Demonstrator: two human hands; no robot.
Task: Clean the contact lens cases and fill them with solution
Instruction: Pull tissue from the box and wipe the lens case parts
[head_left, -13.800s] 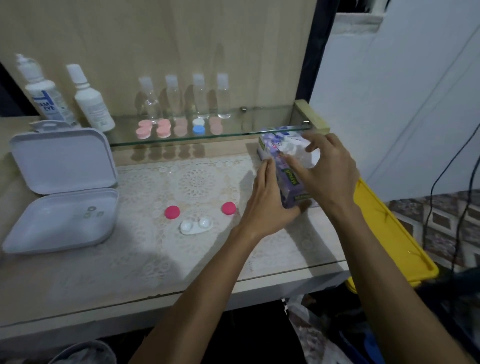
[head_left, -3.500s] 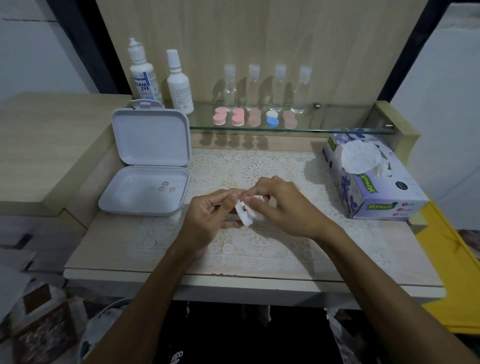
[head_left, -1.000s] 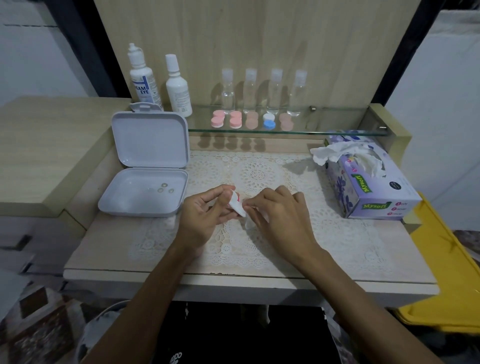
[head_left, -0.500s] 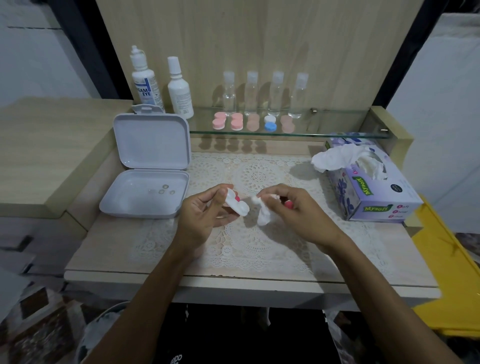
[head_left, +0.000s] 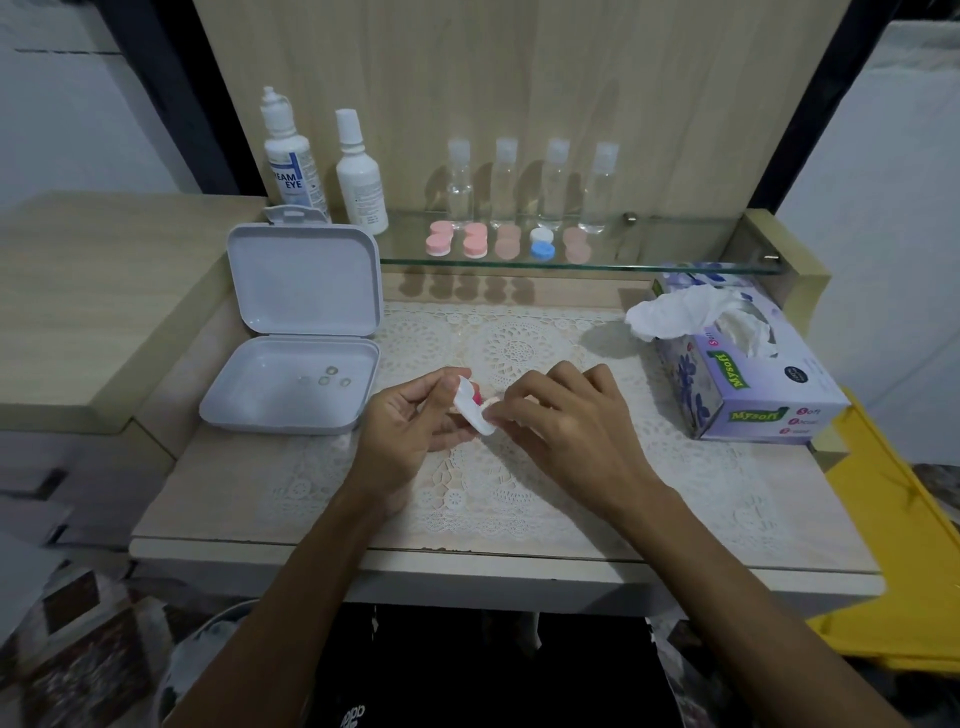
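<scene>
— Where is the case now, and who holds it?

— I see the small white plastic double-well contact lens case (head_left: 471, 411) above the middle of the lace-covered tabletop (head_left: 519, 499), tilted on its edge. My left hand (head_left: 410, 431) pinches it at the upper end, thumb against fingers. My right hand (head_left: 566, 421) comes from the 3 o'clock side, its fingers curled, with the tips at the lower end of the case. A bit of pink shows behind the case; I think it is a cap, but I cannot tell if it is screwed on.

— Is the right hand holding a tissue?

— Something pale shows under its fingertips, maybe a folded piece of tissue, but it is too hidden for me to say. I judge that the step is wiping the wells.

— How do I do it well?

— Keep the left pinch on the rim only, so the wells stay free. Turn the wiping finger inside each well in a small circle, then the bridge between them. Press lightly; the case is light and can slip out.

— And after?

— The white solution bottle with the blue label (head_left: 291, 156) stands at 11 o'clock, on the glass shelf (head_left: 649, 265). The purple tissue box (head_left: 748, 384) is at 2 o'clock, if a fresh sheet is needed. Lay the case flat, wells up, before filling.
</scene>
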